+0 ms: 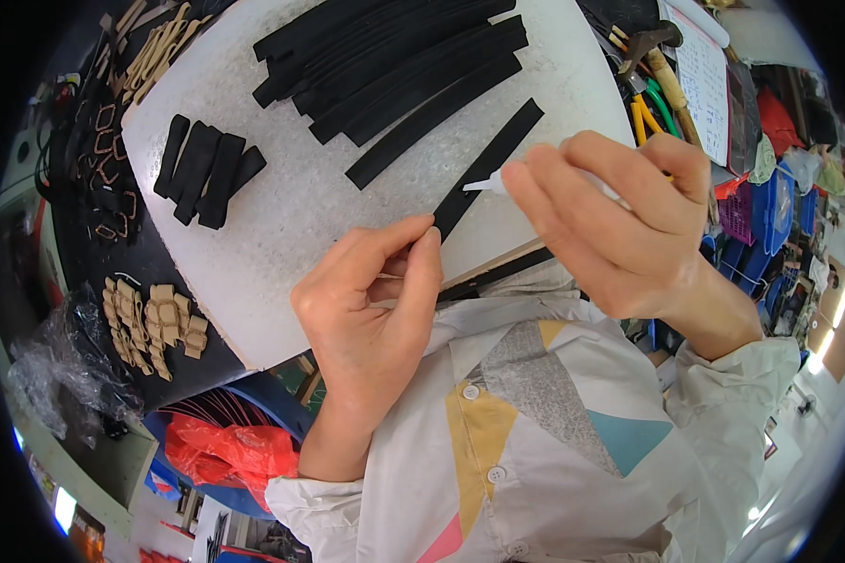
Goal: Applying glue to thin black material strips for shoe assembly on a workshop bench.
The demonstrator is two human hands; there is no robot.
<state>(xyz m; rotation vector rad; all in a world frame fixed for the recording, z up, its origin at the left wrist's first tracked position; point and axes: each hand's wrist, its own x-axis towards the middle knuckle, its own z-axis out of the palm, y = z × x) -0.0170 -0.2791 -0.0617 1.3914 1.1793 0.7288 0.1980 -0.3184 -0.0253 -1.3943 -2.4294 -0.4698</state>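
Observation:
My left hand [366, 305] pinches the near end of a black fabric strip [504, 141] between thumb and forefinger. The strip slants up to the right over the white board [296, 192]. My right hand [620, 225] is closed round a white squeeze bottle [487, 184] with a narrow nozzle, most of its body hidden by the fingers. Its tip points left and is over the strip's middle; I cannot tell whether it touches. Beyond lie several more flat black strips [394, 61], overlapping in a row. Several folded black loops [207, 174] are bunched on the board's left side.
Bundled tan straps [152, 324] and dark straps with metal rings [108, 155] lie left of the board. Right of it are a hammer [650, 42], coloured-handled tools [662, 103] and a written sheet [699, 89]. A blue tub with a red plastic bag [230, 450] stands at lower left.

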